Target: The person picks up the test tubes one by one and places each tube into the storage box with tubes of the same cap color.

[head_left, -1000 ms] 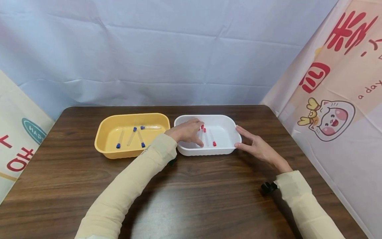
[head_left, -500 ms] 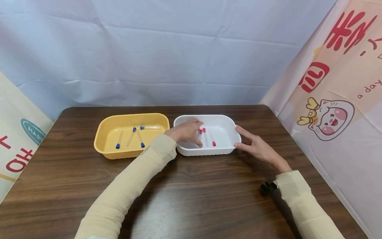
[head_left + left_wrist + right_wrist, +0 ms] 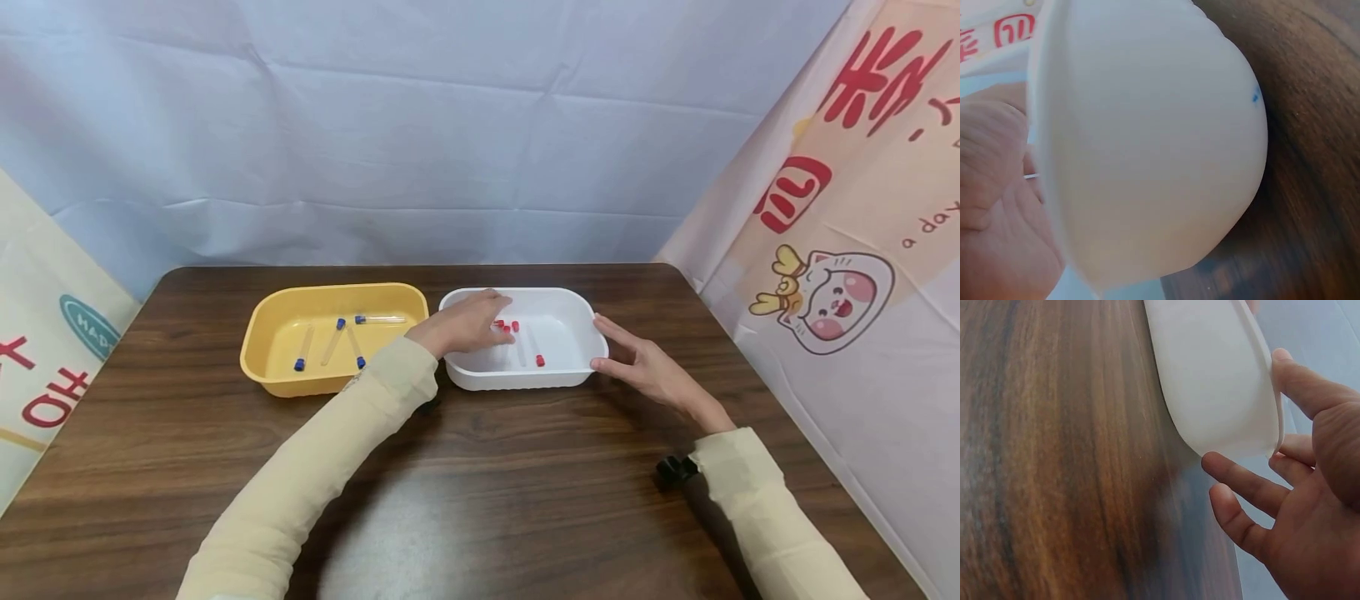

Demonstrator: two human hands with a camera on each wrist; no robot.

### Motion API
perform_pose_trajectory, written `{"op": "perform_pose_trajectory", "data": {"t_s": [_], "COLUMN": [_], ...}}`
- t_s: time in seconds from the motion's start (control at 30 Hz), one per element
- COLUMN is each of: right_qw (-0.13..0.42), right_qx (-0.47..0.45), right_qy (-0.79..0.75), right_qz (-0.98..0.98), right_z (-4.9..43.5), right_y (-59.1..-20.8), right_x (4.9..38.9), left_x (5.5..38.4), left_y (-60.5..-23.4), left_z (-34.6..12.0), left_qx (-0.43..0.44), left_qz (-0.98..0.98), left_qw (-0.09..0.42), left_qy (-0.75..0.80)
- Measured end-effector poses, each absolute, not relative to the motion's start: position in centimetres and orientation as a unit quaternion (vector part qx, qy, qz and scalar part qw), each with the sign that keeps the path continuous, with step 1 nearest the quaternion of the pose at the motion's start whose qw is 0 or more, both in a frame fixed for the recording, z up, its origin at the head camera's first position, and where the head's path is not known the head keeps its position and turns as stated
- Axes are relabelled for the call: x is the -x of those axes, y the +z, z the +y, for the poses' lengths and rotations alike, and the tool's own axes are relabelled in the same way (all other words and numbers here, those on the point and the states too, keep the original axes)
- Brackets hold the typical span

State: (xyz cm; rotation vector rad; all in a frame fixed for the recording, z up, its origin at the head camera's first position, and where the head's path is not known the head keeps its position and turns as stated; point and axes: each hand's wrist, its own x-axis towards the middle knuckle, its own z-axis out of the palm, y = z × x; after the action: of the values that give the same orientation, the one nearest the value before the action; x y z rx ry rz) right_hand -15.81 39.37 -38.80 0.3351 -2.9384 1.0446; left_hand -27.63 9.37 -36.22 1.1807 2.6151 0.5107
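My left hand [image 3: 467, 322] reaches over the near left side of a white plastic basin [image 3: 517, 381]. Its thumb and fingers stand apart, close to several clear test tubes with red caps [image 3: 540, 361] lying inside. In the left wrist view the basin's outer wall [image 3: 1154, 137] hides the fingertips; only part of the palm [image 3: 1016, 237] shows. At the basin's right end, my right hand [image 3: 648, 367] holds the rim between thumb and fingers. The right wrist view shows its thumb [image 3: 1304, 381] against the rim, with fingertips at the end wall.
A yellow basin [image 3: 300, 388] stands close to the left of the white one. Inside it lie several clear tubes with blue caps [image 3: 299, 365]. Both basins rest on a dark wooden table [image 3: 465, 492], with a pale cloth [image 3: 420, 150] hanging behind it.
My left thumb has moved up toward the fingers, and the red caps beside it have shifted slightly nearer each other. The right hand stays at the white basin's end.
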Motion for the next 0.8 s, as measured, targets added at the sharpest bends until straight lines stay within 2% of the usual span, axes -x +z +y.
{"op": "perform_pose_trajectory", "data": {"t_s": [0.27,0.8], "right_qw": [0.014,0.006], "right_qx": [-0.129,-0.112], "right_qy": [0.318,0.276], "right_qz": [-0.939,-0.955], "right_z": [39.4,37.5], "right_y": [-39.1,-38.4], "right_x": [15.9,15.1], "left_x": [26.2,22.8], "left_y": [-35.7,-35.5], "left_z": [7.4,3.9], "left_qx": [-0.390,-0.394], "left_qz": [0.902,0.900], "left_qw": [0.049,-0.006], "left_qy": [0.177,0.184]}}
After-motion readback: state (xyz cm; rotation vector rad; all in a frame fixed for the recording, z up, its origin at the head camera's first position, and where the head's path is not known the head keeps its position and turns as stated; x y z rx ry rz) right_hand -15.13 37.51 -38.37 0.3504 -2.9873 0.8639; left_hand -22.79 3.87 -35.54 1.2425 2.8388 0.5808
